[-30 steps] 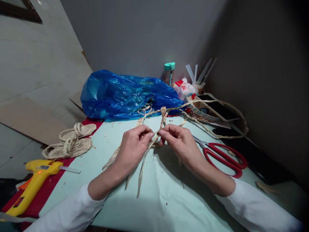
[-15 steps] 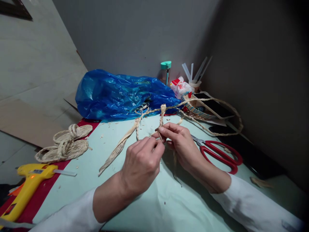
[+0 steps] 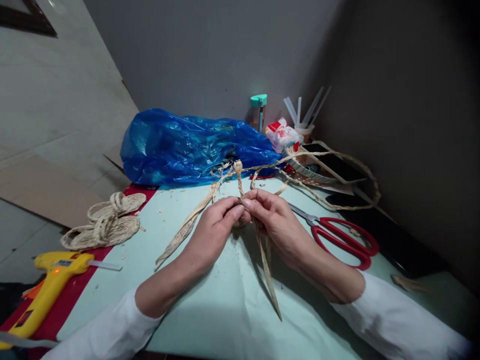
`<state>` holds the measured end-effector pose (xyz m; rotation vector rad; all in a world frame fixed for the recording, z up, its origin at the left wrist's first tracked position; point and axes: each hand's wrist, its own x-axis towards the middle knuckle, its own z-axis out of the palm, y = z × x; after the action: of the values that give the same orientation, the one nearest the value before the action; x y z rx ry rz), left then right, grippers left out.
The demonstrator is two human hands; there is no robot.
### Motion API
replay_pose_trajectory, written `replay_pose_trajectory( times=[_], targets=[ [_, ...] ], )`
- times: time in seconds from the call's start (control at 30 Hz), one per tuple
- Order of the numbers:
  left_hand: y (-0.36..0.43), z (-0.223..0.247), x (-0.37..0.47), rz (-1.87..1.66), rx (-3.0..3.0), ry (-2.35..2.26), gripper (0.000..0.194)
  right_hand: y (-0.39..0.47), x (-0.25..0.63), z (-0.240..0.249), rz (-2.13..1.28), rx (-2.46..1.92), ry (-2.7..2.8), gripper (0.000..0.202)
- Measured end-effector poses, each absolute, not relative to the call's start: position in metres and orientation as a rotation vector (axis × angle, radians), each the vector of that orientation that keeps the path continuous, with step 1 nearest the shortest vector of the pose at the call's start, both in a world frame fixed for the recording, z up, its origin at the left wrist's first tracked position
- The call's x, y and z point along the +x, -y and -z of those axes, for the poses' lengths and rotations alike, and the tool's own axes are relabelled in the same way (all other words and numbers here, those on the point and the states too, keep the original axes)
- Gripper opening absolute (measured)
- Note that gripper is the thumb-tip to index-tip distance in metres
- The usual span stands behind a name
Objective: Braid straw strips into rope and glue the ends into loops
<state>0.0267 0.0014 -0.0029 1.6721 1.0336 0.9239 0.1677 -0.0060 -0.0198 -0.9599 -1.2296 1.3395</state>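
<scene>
Loose straw strands hung nearest, by R hand. L hand & R hand were pinched closed, thumbs adjacent, on straw braid at approx. center, end pointing far. Slack pinch prob. risked unraveling; scissors, right, could've snagged strands. Blue plastic bag lay far.

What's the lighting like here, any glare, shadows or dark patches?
Head view: white glints on the blue plastic bag; head view: a soft shadow on the pale green tabletop below the right hand; head view: the upper right corner is almost black; head view: a small orange light glows on the yellow glue gun.
</scene>
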Motion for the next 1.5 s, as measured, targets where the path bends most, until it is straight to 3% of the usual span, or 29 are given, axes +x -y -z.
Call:
replay_pose_trajectory(
  times=[0.27, 0.43, 0.53, 0.7, 0.87, 0.97, 1.17, 1.3, 1.5],
  targets=[
    [-0.005, 0.008, 0.025, -0.877, 1.285, -0.877, 0.017, 0.010, 0.170, 0.014, -1.282, -0.985, 1.368, 0.010],
    [-0.008, 0.007, 0.020, -1.011, 1.437, -1.093, 0.024, 0.013, 0.173, 0.014, -0.715, -1.240, 1.815, 0.018],
    [-0.008, 0.006, 0.019, -1.085, 1.556, -1.229, 0.030, 0.015, 0.171, 0.016, -0.325, -1.359, 1.991, 0.010],
    [-0.005, 0.007, 0.023, -1.158, 1.515, -1.212, 0.025, 0.021, 0.166, 0.027, 0.161, -1.223, 2.135, 0.011],
    [-0.005, 0.011, 0.025, -1.125, 1.137, -1.072, 0.021, 0.024, 0.162, 0.035, 0.420, -1.008, 2.183, 0.020],
    [-0.007, 0.012, 0.023, -1.069, 1.016, -1.026, 0.017, 0.026, 0.162, 0.028, 0.263, -0.978, 2.236, 0.023],
    [-0.005, 0.013, 0.022, -1.002, 1.117, -0.957, 0.018, 0.016, 0.175, 0.004, -0.562, -1.243, 1.643, 0.024],
    [0.001, 0.008, 0.028, -0.821, 1.285, -0.975, 0.027, 0.000, 0.183, 0.008, -1.130, -1.071, 1.389, 0.030],
    [0.005, 0.001, 0.030, -0.787, 1.469, -0.958, 0.028, -0.005, 0.179, 0.017, -1.302, -0.958, 1.055, 0.033]
  ],
)
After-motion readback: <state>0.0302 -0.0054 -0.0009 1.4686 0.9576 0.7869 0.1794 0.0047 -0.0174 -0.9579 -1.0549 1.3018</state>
